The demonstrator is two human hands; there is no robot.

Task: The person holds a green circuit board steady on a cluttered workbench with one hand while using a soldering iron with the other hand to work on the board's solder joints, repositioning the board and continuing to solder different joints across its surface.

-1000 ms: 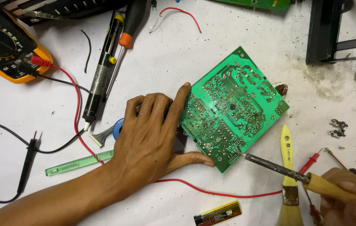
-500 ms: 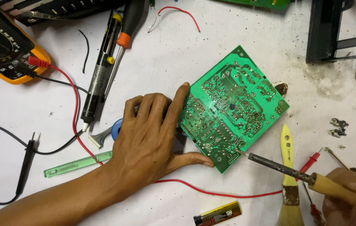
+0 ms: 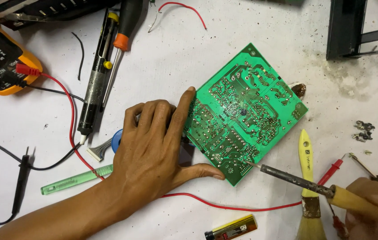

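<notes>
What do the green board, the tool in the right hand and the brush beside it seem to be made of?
Green board: looks like rigid laminate with a glossy green coating, dotted with dull silvery solder points. Soldering iron: dark, scorched metal shaft, and a yellowish handle, probably wood or plastic, in the right hand. Brush: glossy yellow handle, likely plastic, a rusty-looking metal band and pale bristles.

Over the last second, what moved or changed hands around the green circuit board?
Little changed. The soldering iron in the right hand kept its tip at the lower edge of the green circuit board, shifting at most slightly. The left hand stayed flat against the board's left edge. Nothing was picked up or let go.
</notes>
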